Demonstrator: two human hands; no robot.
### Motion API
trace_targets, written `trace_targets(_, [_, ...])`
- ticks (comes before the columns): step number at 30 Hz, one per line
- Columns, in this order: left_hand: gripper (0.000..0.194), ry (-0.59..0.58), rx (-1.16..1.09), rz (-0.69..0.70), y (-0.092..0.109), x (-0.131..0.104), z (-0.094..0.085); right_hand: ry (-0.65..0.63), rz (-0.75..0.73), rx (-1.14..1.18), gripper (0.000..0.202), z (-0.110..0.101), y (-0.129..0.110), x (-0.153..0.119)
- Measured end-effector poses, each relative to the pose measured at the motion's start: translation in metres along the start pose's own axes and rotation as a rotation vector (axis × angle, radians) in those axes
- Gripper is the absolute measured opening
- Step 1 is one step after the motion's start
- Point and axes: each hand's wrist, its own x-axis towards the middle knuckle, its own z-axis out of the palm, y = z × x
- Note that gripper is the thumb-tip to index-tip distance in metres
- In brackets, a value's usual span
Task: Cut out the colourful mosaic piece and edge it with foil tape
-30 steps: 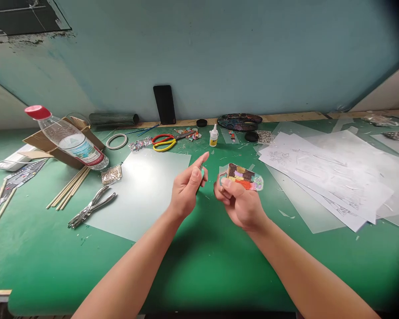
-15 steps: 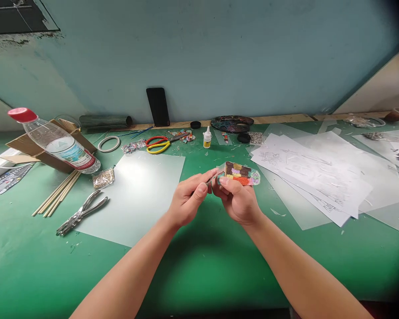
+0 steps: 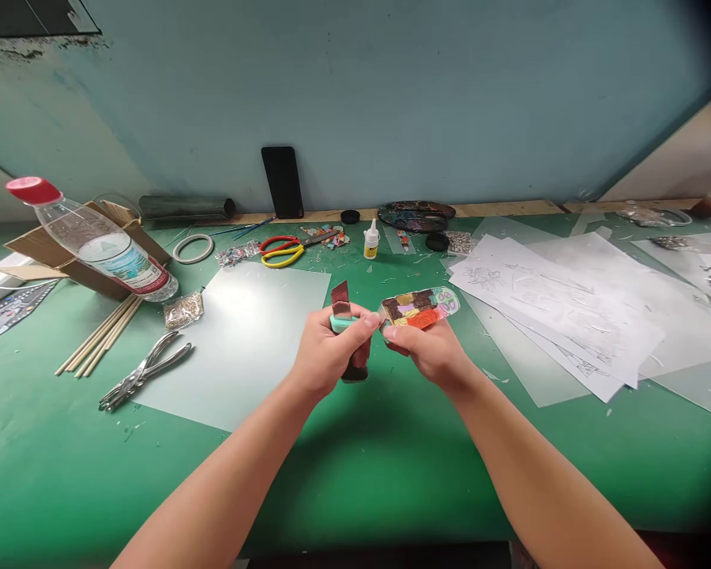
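Note:
My left hand is closed around a flat cut-out piece with dark red, teal and near-black parts sticking out above and below the fingers. My right hand pinches a hand-coloured cut-out, patterned in dark brown, yellow and orange, with a rounded teal end bearing purple rings. Its left corner meets my left thumb and fingertips, and whether the two pieces are joined there I cannot tell. Both hands are raised over the green table. Behind them stands a small white glue bottle.
Left of the hands lie a translucent sheet, a metal hole punch, wooden sticks and a tilted water bottle. Scissors lie behind, before a leaning phone. Drawing papers cover the right side.
My left hand has turned, bringing the dark red and teal piece into view. The coloured cut-out has tilted slightly in my right hand. The hands have drawn a little apart.

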Motion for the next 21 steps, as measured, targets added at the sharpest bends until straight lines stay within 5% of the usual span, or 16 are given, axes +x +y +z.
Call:
trace_targets(7, [0.029,0.200,-0.067,0.007,-0.007,0.003,0.005,0.257,0.005,-0.164,0.037,0.013,0.000,0.003])
trace_targets(11, [0.031,0.227,-0.056,0.062,-0.008,0.001,0.006,0.264,0.044,-0.148,0.038,0.018,0.002,0.002])
trace_targets(17, [0.033,0.161,0.012,0.070,-0.009,0.000,0.004,0.280,0.019,-0.054,0.038,0.019,0.003,0.002])
trace_targets(21, [0.049,0.022,0.290,0.301,-0.011,-0.001,-0.005,0.295,-0.001,0.116,0.036,0.017,-0.001,0.002])
